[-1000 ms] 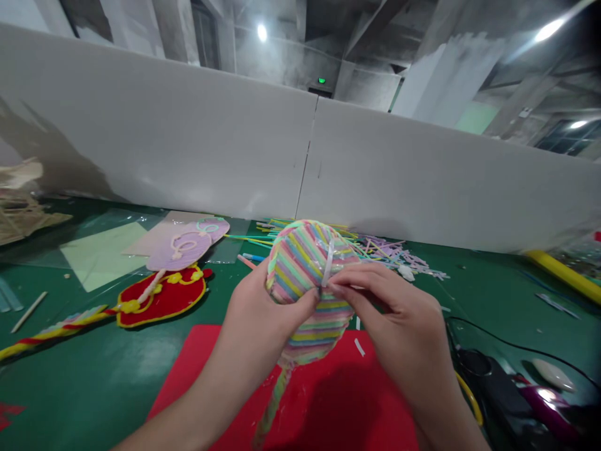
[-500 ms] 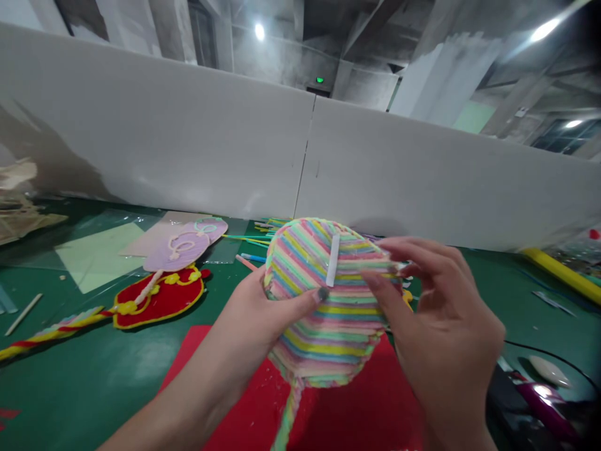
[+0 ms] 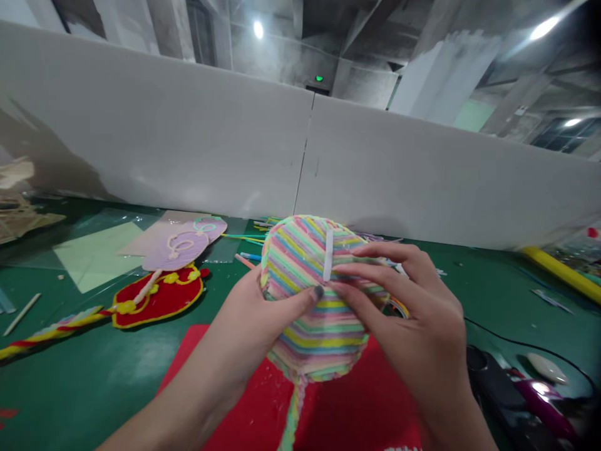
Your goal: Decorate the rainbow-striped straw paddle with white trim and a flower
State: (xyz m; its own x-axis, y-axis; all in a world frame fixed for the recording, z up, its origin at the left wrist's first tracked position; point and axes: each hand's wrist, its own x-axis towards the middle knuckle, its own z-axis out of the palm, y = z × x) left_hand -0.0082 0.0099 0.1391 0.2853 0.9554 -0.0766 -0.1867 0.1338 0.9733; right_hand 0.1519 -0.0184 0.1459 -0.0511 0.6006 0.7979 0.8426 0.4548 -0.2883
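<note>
Here, label by label:

Striped fan: a round pastel-striped piece held upright above the red sheet, its twisted handle hanging toward 6 o'clock.

White strip: a short pale strip lying upright on the fan's face, near its 12 o'clock edge.

Left hand: comes in from 7 o'clock and is closed on the fan's left rim, thumb pressed flat on the front face, the other fingers hidden behind.

Right hand: comes in from 5 o'clock, fingers partly curled; index finger and thumb tips rest on the fan's face just beside the lower end of the white strip. Whether they pinch the strip I cannot tell.

Red fan: flat on the green table at 9 o'clock of the hands, with a lilac fan touching its far edge.

Loose sticks: coloured lengths scattered at 12 o'clock, behind the striped fan.

Dark tool: lying at 4 o'clock, by the right wrist.
</note>
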